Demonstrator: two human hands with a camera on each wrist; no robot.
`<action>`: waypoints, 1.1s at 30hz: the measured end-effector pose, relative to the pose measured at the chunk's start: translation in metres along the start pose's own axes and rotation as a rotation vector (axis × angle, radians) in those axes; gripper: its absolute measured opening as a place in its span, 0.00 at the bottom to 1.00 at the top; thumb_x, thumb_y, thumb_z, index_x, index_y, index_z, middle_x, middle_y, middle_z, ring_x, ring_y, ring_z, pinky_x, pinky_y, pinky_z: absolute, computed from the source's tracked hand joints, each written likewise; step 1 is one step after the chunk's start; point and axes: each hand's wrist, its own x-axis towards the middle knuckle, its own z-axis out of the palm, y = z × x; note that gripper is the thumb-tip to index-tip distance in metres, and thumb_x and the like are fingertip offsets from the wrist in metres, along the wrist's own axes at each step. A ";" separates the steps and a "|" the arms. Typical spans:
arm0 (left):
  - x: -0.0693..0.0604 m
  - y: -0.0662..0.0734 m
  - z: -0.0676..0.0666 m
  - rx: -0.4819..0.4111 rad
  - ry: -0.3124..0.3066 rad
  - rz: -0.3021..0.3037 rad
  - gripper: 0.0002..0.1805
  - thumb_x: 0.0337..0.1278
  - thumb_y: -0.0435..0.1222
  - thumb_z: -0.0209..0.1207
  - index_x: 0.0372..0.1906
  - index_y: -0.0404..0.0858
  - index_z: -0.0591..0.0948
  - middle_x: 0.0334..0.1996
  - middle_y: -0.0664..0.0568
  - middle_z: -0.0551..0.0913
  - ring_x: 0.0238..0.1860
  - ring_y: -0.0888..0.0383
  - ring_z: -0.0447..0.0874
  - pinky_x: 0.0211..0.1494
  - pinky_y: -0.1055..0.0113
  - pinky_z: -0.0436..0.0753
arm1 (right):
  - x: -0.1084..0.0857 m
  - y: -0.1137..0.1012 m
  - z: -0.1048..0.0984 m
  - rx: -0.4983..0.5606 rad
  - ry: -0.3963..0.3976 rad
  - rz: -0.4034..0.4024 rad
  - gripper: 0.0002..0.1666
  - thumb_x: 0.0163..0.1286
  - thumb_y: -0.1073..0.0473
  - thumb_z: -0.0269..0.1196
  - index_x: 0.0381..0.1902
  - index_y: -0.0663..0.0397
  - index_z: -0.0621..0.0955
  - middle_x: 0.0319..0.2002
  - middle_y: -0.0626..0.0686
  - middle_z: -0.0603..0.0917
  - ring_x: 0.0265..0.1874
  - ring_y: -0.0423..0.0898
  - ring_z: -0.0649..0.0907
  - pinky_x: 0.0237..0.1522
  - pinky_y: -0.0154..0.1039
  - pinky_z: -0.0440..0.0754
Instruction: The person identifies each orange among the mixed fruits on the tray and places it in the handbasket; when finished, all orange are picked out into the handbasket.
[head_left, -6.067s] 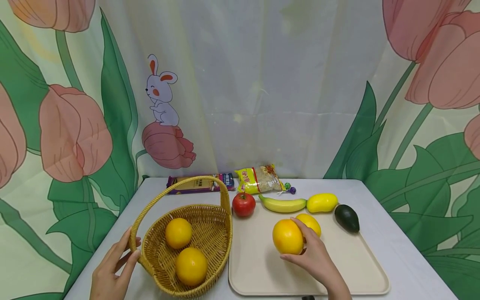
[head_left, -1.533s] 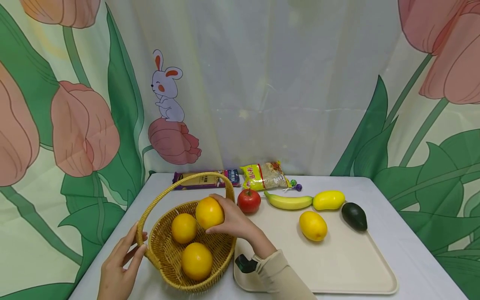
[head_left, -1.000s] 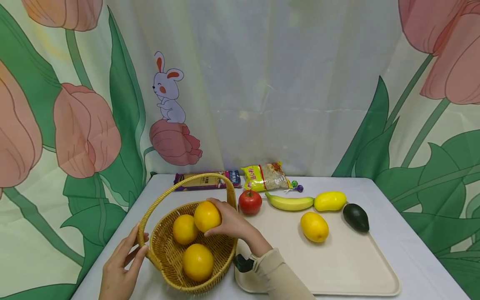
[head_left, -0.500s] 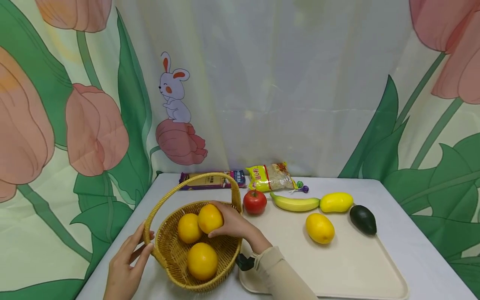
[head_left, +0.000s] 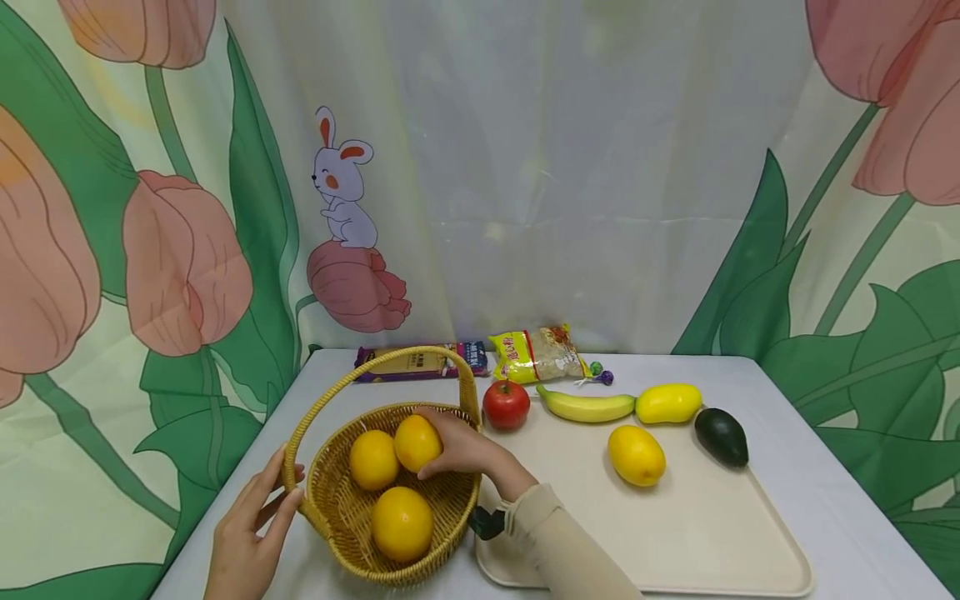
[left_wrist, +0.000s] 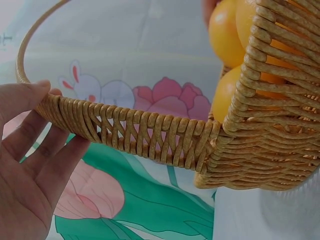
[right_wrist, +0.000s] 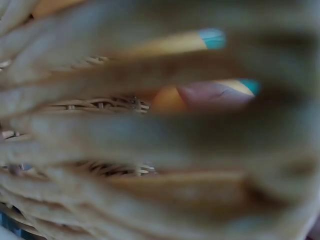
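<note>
My right hand point(head_left: 461, 442) is curled part-way round an orange fruit point(head_left: 417, 443), thumb on the near side and fingers over the far side. The fruit is inside the wicker basket point(head_left: 351, 517), by the back of its rim, next to two more fruits point(head_left: 374, 459) point(head_left: 402, 523); the basket stands towards the worktop's left edge, beside the tray's point(head_left: 697, 525) left edge. My left hand point(head_left: 251, 533) pinches the handle point(head_left: 300, 425) low on its left side, thumb opposite the fingers.

The skin looks smooth and glossy, so I expect the fruit to be firm, a little slippery and ready to roll; its weight I can't judge. The widest part, thumb opposite fingertips, seems the surest hold, with no need to squeeze. The basket looks light and springy, probably easy to tip, so the handle's base is a sensible place to steady it.
</note>
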 end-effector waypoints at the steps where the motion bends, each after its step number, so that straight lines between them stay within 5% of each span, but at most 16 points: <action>1: 0.000 0.000 0.000 0.000 -0.001 0.003 0.36 0.55 0.24 0.59 0.68 0.51 0.67 0.43 0.74 0.73 0.47 0.91 0.66 0.44 0.96 0.74 | 0.000 0.000 0.000 -0.008 -0.010 -0.002 0.54 0.49 0.50 0.74 0.70 0.50 0.59 0.65 0.53 0.70 0.61 0.48 0.72 0.68 0.45 0.71; 8: 0.004 0.001 0.000 -0.035 0.018 0.055 0.36 0.54 0.22 0.59 0.68 0.49 0.68 0.42 0.60 0.79 0.47 0.88 0.69 0.45 0.95 0.74 | 0.008 -0.004 -0.010 -0.039 -0.109 0.019 0.53 0.51 0.49 0.73 0.70 0.51 0.59 0.64 0.53 0.71 0.61 0.48 0.72 0.68 0.42 0.71; 11: 0.005 0.001 0.000 -0.037 0.014 0.046 0.36 0.55 0.22 0.59 0.68 0.50 0.68 0.42 0.62 0.78 0.47 0.87 0.69 0.45 0.95 0.74 | 0.010 -0.004 -0.013 0.000 -0.155 0.063 0.53 0.52 0.49 0.73 0.71 0.50 0.58 0.65 0.53 0.70 0.60 0.47 0.72 0.67 0.41 0.72; 16: 0.001 0.000 0.000 -0.020 -0.002 0.014 0.36 0.55 0.23 0.59 0.68 0.52 0.67 0.43 0.66 0.77 0.47 0.88 0.68 0.45 0.95 0.74 | 0.010 -0.003 -0.013 0.125 -0.228 0.147 0.51 0.53 0.52 0.73 0.70 0.49 0.59 0.63 0.55 0.70 0.51 0.45 0.75 0.51 0.37 0.83; 21: 0.000 0.000 0.000 -0.023 -0.005 0.025 0.36 0.56 0.24 0.59 0.68 0.51 0.67 0.42 0.54 0.80 0.47 0.89 0.68 0.45 0.96 0.74 | 0.009 -0.004 -0.015 0.287 -0.292 0.218 0.49 0.55 0.57 0.71 0.70 0.49 0.59 0.60 0.56 0.69 0.45 0.46 0.76 0.42 0.42 0.88; 33: 0.000 -0.004 0.001 -0.039 0.003 0.047 0.35 0.55 0.23 0.59 0.67 0.48 0.68 0.42 0.65 0.77 0.47 0.89 0.69 0.45 0.95 0.74 | 0.017 -0.003 -0.024 0.279 -0.393 0.293 0.49 0.57 0.58 0.70 0.71 0.47 0.57 0.57 0.53 0.68 0.43 0.47 0.75 0.46 0.47 0.87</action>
